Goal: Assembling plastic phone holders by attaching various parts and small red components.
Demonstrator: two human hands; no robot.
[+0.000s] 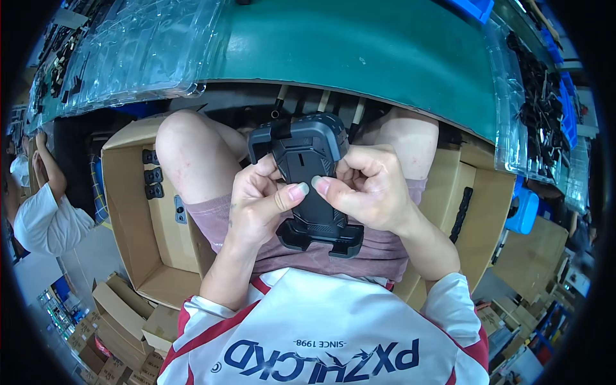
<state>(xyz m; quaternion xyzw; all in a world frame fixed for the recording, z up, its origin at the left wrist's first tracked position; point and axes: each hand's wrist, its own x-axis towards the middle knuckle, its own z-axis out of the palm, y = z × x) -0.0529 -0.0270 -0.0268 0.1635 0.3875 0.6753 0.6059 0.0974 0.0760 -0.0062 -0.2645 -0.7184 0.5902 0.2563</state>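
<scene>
A black phone holder [309, 160] is held upright over my lap, between both hands. It has a wide clamp head at its far end and a lower jaw with small feet at its near end. My left hand [260, 199] grips its left side, the thumb pressed on the front plate. On the opposite side my right hand [372, 186] does the same, its thumb tip close to the left one. The fingers behind the holder are hidden.
Beyond my knees runs a green-topped table [359, 48], with clear plastic trays [147, 51] at left and black parts [542, 102] at right. Cardboard boxes [131, 224] holding a few black parts stand beside both legs. Another person [51, 212] sits far left.
</scene>
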